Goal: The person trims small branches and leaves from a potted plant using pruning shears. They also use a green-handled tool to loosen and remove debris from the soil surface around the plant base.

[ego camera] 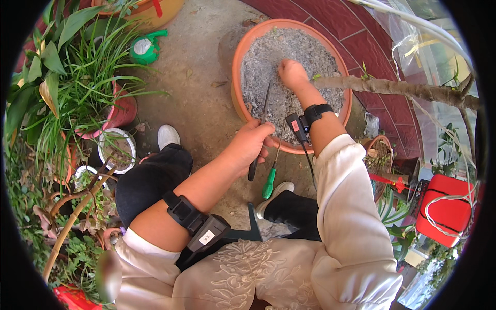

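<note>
A large round terracotta-coloured pot (237,93) full of grey, crumbly soil (257,64) stands before me. My left hand (252,145) grips a slim dark knife-like tool (266,104) by its black handle, the pointed end over the soil. At the soil surface, my right hand (292,73) is curled with fingers down; whether it pinches anything is hidden. A woody stem (356,83) rises from the soil close to that hand and stretches right. Against the near rim leans a green-handled screwdriver (269,184), its thin shaft reaching over the pot's edge.
Leafy potted plants crowd the left, with a white pot (133,155) and a pink pot (126,108). A green watering can (145,48) sits on the concrete floor (193,77). Dark red tiled wall (368,46) curves behind the pot. At right is a red box (443,209) with cord.
</note>
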`<state>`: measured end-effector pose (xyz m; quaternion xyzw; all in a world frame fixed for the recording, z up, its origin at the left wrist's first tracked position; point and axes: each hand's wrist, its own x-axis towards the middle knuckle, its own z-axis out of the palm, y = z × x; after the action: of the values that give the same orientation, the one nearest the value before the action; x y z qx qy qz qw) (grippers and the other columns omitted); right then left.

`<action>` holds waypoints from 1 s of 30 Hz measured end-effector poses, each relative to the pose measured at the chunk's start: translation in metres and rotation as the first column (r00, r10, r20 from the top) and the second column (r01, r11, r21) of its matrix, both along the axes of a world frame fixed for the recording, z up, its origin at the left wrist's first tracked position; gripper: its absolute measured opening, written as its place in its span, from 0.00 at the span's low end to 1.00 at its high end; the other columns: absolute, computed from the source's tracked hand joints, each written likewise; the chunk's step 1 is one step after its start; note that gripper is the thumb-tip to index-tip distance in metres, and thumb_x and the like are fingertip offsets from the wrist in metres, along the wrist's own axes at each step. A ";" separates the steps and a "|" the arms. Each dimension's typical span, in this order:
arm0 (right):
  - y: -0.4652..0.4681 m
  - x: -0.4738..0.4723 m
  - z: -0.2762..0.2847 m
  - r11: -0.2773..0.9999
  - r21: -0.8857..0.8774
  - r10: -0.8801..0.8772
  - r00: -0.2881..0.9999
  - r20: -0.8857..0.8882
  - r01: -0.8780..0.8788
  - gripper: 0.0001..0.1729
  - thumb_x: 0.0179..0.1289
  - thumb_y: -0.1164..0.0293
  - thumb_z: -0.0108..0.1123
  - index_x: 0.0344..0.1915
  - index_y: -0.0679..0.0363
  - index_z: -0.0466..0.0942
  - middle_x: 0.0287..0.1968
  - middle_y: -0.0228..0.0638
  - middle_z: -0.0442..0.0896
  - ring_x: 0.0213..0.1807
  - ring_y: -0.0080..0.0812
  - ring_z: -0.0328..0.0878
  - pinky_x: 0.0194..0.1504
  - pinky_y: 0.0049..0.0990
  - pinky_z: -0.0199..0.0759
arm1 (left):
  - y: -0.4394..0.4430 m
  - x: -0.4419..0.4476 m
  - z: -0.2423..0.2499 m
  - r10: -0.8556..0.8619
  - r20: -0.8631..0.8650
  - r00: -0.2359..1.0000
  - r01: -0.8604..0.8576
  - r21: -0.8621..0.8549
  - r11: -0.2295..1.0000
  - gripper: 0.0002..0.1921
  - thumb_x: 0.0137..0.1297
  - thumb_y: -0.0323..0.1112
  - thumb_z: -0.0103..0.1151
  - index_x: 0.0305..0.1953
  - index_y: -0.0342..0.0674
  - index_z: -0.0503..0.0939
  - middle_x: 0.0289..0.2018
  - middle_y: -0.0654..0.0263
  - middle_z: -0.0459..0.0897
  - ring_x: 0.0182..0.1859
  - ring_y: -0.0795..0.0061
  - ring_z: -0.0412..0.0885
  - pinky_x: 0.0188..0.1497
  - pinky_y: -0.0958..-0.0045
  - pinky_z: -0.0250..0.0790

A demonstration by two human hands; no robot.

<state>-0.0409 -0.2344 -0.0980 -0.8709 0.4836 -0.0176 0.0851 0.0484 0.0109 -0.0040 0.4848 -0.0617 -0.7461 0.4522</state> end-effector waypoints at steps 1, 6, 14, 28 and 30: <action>-0.002 -0.002 0.000 0.999 -0.002 0.038 0.999 0.024 -0.038 0.13 0.53 0.63 0.55 0.30 0.63 0.76 0.30 0.50 0.79 0.36 0.49 0.76 0.40 0.40 0.70 | 0.001 -0.002 -0.001 -0.005 0.001 1.000 0.005 -0.001 1.000 0.13 0.59 0.45 0.48 0.38 0.43 0.68 0.25 0.70 0.69 0.21 0.83 0.65 0.21 0.80 0.59; 0.000 -0.011 0.017 0.990 0.138 0.010 1.000 -0.007 -0.009 0.17 0.53 0.59 0.57 0.26 0.64 0.77 0.28 0.49 0.79 0.35 0.49 0.76 0.38 0.39 0.70 | 0.002 -0.006 -0.005 -0.029 0.007 1.000 0.029 0.004 1.000 0.13 0.59 0.45 0.48 0.37 0.44 0.69 0.25 0.70 0.68 0.21 0.83 0.65 0.21 0.79 0.59; 0.037 0.000 0.026 0.927 0.333 0.262 0.934 -0.241 -0.174 0.20 0.50 0.56 0.60 0.29 0.64 0.79 0.31 0.50 0.80 0.37 0.47 0.77 0.41 0.36 0.71 | 0.007 -0.013 -0.006 -0.059 0.000 0.998 0.059 0.034 0.998 0.12 0.58 0.46 0.48 0.36 0.44 0.69 0.26 0.71 0.68 0.23 0.82 0.65 0.24 0.78 0.60; 0.010 -0.038 0.053 0.713 0.701 -0.384 0.856 0.346 0.036 0.13 0.55 0.64 0.61 0.23 0.62 0.73 0.16 0.28 0.72 0.15 0.20 0.66 0.17 0.21 0.63 | 0.007 -0.010 -0.010 -0.046 0.007 0.999 0.045 0.063 0.997 0.15 0.60 0.46 0.51 0.42 0.45 0.69 0.25 0.69 0.72 0.22 0.81 0.68 0.22 0.78 0.63; 0.010 -0.032 0.036 0.819 0.573 -0.283 0.893 0.350 0.034 0.14 0.54 0.64 0.61 0.23 0.64 0.74 0.17 0.30 0.74 0.16 0.21 0.68 0.20 0.24 0.66 | 0.007 -0.009 -0.010 -0.045 0.001 0.999 0.045 0.055 0.997 0.15 0.60 0.46 0.51 0.42 0.45 0.69 0.25 0.69 0.72 0.22 0.81 0.68 0.22 0.78 0.63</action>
<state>-0.0729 -0.2248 -0.0617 -0.7395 0.5104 -0.0712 0.4330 0.0390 0.0177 -0.0143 0.4963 -0.0527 -0.7571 0.4216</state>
